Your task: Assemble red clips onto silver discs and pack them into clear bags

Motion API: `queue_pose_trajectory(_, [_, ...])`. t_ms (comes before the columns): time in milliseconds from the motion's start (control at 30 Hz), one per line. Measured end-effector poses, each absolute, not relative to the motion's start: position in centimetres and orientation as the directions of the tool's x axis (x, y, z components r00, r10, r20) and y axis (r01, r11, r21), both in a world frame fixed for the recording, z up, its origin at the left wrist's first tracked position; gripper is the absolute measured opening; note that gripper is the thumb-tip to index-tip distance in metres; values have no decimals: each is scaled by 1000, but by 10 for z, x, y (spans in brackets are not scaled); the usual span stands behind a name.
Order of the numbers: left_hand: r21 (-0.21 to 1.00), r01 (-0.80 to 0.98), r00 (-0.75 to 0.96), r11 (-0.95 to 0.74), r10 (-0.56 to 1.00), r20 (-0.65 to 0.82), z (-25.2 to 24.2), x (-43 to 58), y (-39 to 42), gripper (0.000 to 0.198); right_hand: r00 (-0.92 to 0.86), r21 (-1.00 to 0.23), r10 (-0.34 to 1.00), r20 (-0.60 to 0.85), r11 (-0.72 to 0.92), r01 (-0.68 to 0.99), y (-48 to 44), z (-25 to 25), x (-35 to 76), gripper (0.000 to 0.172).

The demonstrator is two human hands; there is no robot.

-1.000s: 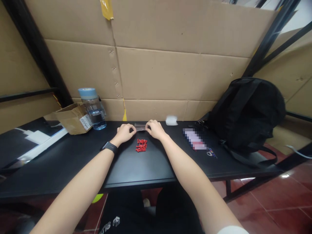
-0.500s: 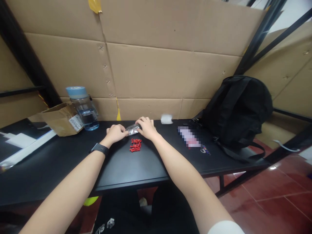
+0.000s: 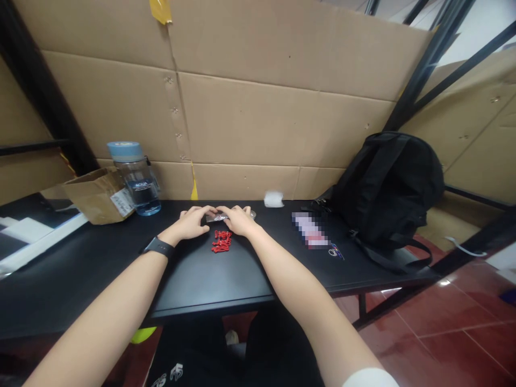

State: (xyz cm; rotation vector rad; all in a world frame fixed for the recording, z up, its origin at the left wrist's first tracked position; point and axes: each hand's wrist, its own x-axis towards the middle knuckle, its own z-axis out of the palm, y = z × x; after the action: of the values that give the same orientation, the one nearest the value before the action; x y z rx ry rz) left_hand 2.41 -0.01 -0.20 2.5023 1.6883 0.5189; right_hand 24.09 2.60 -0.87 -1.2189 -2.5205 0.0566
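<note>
A small clear plastic bag [image 3: 217, 217] lies on the black table [image 3: 217, 279], partly covered by my fingers. My left hand [image 3: 194, 221] is at its left end, thumb spread from the fingers, with the fingertips over the bag's far edge. From the right, my right hand [image 3: 237, 219] rests on the bag, its fingers bent and pressed on the plastic. Both hands' fingertips nearly meet. Just in front of the bag is a small pile of red knotted cords [image 3: 221, 242], touched by neither hand.
At the left stand a water bottle [image 3: 139, 180] and an open cardboard box [image 3: 99, 199]. A white packet [image 3: 274, 199] lies near the cardboard wall [image 3: 250, 118]. To the right are a blurred-out pink item [image 3: 310, 230], a key ring [image 3: 332, 252] and a black backpack [image 3: 391, 188].
My left hand's thumb has moved away from its fingers, which now reach over the bag toward my right hand. The bag is more covered. The view has shifted slightly.
</note>
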Motion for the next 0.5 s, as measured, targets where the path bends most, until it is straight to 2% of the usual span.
queue_pose_trajectory(167, [296, 910, 197, -290, 931, 307, -2, 26, 0, 39, -516, -329, 802, 300, 595, 733, 28, -8, 239, 42])
queue_pose_trajectory(267, [336, 910, 118, -241, 931, 347, -4, 27, 1, 36, -491, -381, 809, 323, 586, 716, 28, -9, 238, 44])
queue_pose_trajectory(400, [319, 930, 51, -183, 923, 381, -8, 26, 5, 45, -454, -380, 833, 317, 550, 744, 28, -11, 239, 57])
queue_pose_trajectory(500, [228, 963, 34, -141, 908, 417, -9, 26, 7, 45, -403, -349, 860, 314, 499, 793, 28, -11, 239, 57])
